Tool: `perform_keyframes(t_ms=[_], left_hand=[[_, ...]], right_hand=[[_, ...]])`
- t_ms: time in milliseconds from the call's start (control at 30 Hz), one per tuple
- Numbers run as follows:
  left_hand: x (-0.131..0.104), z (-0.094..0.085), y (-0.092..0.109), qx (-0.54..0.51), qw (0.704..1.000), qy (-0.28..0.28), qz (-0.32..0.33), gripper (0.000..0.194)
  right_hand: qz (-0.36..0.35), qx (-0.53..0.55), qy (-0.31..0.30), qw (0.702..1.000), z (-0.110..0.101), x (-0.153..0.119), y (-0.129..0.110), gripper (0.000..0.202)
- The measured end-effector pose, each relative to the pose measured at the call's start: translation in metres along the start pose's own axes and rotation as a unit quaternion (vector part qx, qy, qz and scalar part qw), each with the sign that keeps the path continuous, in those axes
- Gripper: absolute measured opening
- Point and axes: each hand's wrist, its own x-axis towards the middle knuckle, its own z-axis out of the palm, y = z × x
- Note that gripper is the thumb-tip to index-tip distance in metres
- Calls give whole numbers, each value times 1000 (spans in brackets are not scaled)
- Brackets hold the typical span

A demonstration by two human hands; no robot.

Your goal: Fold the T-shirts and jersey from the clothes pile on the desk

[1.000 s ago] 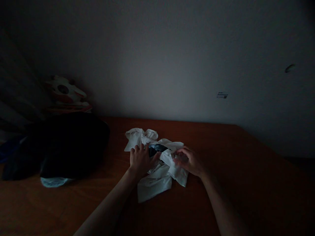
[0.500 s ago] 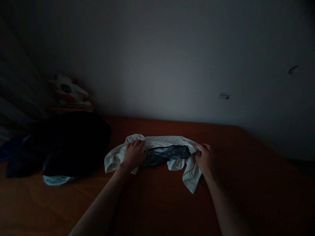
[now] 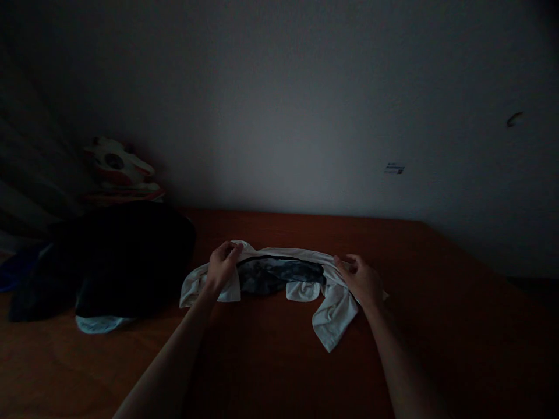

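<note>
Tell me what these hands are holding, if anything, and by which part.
White cloth: the left hand pinches its far edge toward the left; the right hand touches that edge toward the right, its grip unclear.

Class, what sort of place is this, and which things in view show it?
Probably a dim room in a home: a toy-like animal figure sits near a plain wall, and white cloth lies on a brown tabletop.

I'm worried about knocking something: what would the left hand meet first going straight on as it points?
For the left hand, the white cloth at its fingertips comes first, then bare tabletop and seemingly the wall; dim light makes depth uncertain.
</note>
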Motion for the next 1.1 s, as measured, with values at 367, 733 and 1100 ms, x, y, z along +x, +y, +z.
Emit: perform_keyframes(t_ms=[367,733,1100], left_hand=[[-8,-3,0,329,941,-56,57,51],[0,-5,-23,370,911,-145,107,48],[-27,24,17,-26,953,-259,153,39]], right_hand=[[-94,60,58,992,11,6,4,41],[-156,93,212,960,-12,4,-2,40],[-344,160,-13,925,-4,-31,-59,62]])
